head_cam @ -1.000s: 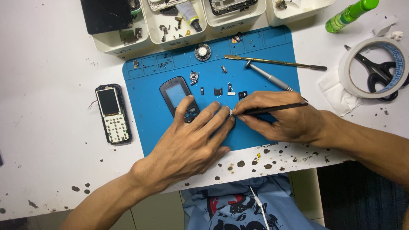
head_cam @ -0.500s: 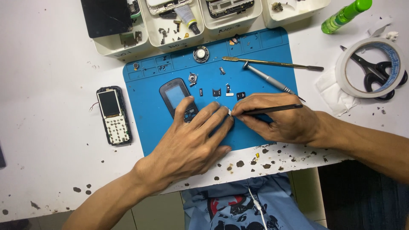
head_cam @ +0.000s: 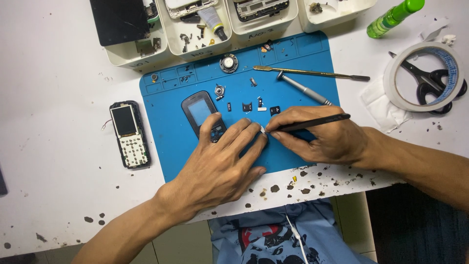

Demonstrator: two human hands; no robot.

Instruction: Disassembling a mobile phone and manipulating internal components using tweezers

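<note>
My left hand (head_cam: 220, 159) lies flat on the blue work mat (head_cam: 166, 132), fingers spread, its fingertips touching the lower end of a dark phone front cover (head_cam: 200, 111). My right hand (head_cam: 322, 137) grips thin black tweezers (head_cam: 317, 121), whose tip meets a tiny white part (head_cam: 263, 129) at my left fingertips. Several small black and white parts (head_cam: 246, 106) lie just beyond my fingers.
A phone board with screen and keypad (head_cam: 129, 134) lies on the white table, left of the mat. A screwdriver (head_cam: 303, 90) and a metal spudger (head_cam: 310, 73) rest on the mat. White parts bins (head_cam: 215, 34), a green bottle (head_cam: 393, 17), a tape roll (head_cam: 424, 76) and scissors (head_cam: 430, 80) sit behind.
Both hands have stayed almost in place. The view has shifted slightly, and the tweezers' tip stays at the tiny part by my left fingertips.
</note>
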